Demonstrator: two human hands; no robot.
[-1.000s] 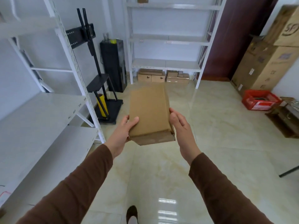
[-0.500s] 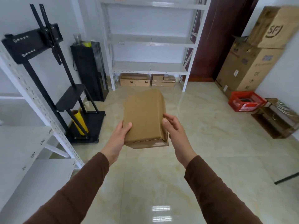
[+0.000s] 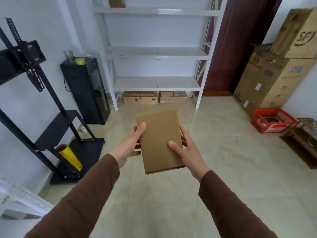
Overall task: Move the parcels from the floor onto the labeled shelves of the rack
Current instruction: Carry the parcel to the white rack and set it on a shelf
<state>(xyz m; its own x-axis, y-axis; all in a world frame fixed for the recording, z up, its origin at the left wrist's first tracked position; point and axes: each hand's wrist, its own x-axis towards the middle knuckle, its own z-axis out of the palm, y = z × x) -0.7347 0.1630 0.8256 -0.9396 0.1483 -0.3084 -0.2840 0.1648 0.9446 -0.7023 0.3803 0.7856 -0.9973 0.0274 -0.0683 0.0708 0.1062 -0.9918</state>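
A person in brown sleeves holds a flat cardboard parcel (image 3: pixel 160 140) out in front, clear of the floor (image 3: pixel 223 160), with both hands. The left hand (image 3: pixel 129 146) grips the parcel's left edge: its thumb lies on the top face near the far corner and the other fingers (image 3: pixel 137 152) curl underneath, so the hand is clamped on the cardboard. The right hand (image 3: pixel 187 152) takes the right edge the same way, thumb pressed flat on the top face toward the near end, fingers wrapped under and partly hidden. The parcel sits between the two palms, its long side running away from the body, its near end tipped slightly toward the right hand.

Beyond the fingertips, straight ahead, stands a white metal rack (image 3: pixel 157 54) against the wall. Its middle and lower shelves are bare; small labels show on the front lip of the middle shelf, too small to read. A brown box (image 3: pixel 117 1) sits on the top shelf. Under the lowest shelf, several cardboard boxes (image 3: pixel 155 97) rest on the floor. Off to the left hand's side are a black stand (image 3: pixel 30 69) with a yellow roll (image 3: pixel 71 157) at its base and a black cabinet (image 3: pixel 85 90). Off to the right hand's side are tall stacked cartons (image 3: pixel 281 66) and a red crate (image 3: pixel 272 120).
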